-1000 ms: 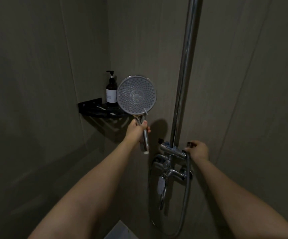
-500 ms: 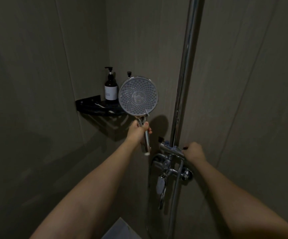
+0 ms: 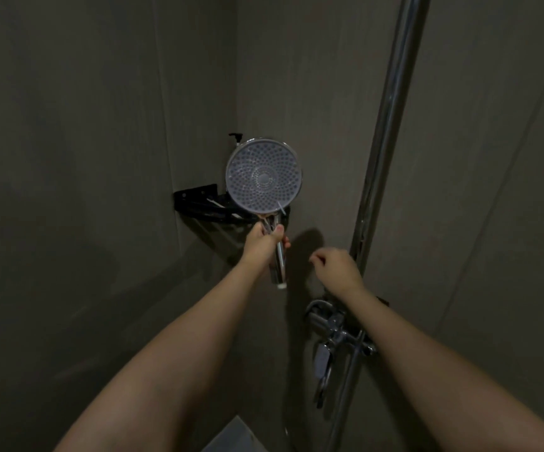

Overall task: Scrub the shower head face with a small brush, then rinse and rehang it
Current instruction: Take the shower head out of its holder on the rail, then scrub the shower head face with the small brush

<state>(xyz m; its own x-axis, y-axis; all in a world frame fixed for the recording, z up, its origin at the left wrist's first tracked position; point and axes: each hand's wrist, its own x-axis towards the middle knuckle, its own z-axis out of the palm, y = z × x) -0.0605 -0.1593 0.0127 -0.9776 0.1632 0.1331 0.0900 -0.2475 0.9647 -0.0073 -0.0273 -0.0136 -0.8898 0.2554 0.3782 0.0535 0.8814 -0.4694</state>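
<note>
Shower head [image 3: 263, 176] faces the camera, its handle held in the left hand's [image 3: 262, 240] grip. Right hand [image 3: 337, 267] hovers loosely curled, holding nothing, just left of the rail [image 3: 391, 125]. Shelf [image 3: 199, 203] sits behind.

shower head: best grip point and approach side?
Shower head: grip the chrome handle below the disc, as the left hand does. It is narrow and near upright; come from the side, fingers around it, leaving the nozzle face clear.
</note>
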